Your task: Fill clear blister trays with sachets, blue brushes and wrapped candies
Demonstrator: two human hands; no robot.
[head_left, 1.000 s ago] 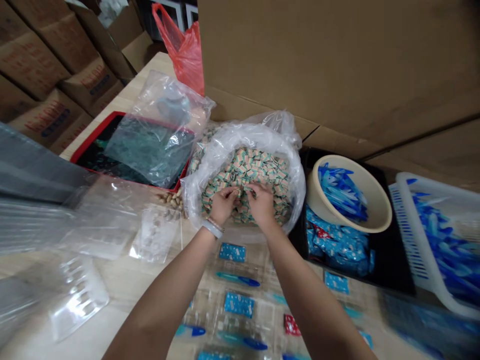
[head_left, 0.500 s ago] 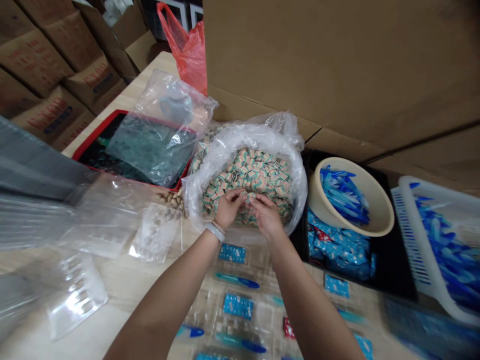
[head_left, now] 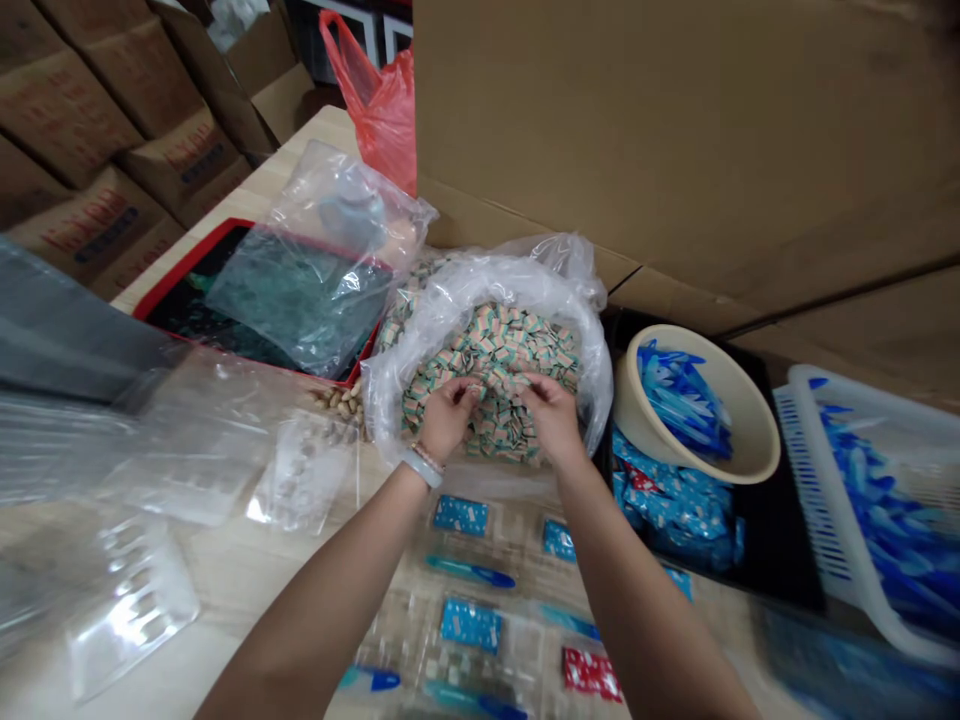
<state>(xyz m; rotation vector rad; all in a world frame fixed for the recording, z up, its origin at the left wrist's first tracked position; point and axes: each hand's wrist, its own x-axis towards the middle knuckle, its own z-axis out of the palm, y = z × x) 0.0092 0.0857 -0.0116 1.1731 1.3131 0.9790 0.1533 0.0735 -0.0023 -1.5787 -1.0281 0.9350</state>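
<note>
At the table's near edge lie clear blister trays (head_left: 465,600) holding blue packets and pens. Just beyond, the left hand (head_left: 448,418) and right hand (head_left: 551,415) are both pinched narrow on small striped packets (head_left: 499,370) heaped in a clear bag (head_left: 487,290) mid-table; the heap shows no single long axis. Possibly several packets cling together, and loose ones could spill over the sagging bag rim toward the beige bowl (head_left: 742,420).

A beige bowl (head_left: 750,440) of blue packets sits at the surface's right side beside a white basket (head_left: 806,480); a red-rimmed tray (head_left: 187,270) under clear plastic lies far left.
</note>
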